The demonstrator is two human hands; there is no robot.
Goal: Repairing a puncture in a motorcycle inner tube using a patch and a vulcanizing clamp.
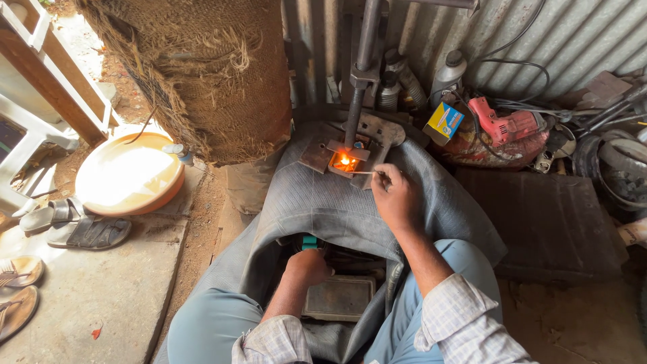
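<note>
Reaching forward, the right hand (pixel 396 197) pinches a thin matchstick (pixel 361 172) between its fingertips, the far end pointing at a small orange flame (pixel 345 161) burning under the plate of a metal screw press (pixel 357 138). That press stands upright on a grey rubber inner tube (pixel 323 209), which drapes from the press down over the person's lap. Down low, the left hand (pixel 306 266) is curled into a loose fist between the knees, knuckles up, resting by a dark flat metal box (pixel 339 297); whether it grips anything cannot be told. Off to the left, a round yellow basin (pixel 128 175) sits on the ground beside grey sandals (pixel 77 226), and a big burlap-wrapped drum (pixel 202 74) looms behind. To the right, a red power drill (pixel 502 125) lies on clutter near a small yellow and blue carton (pixel 445 121), against the corrugated metal wall (pixel 573 40)
</note>
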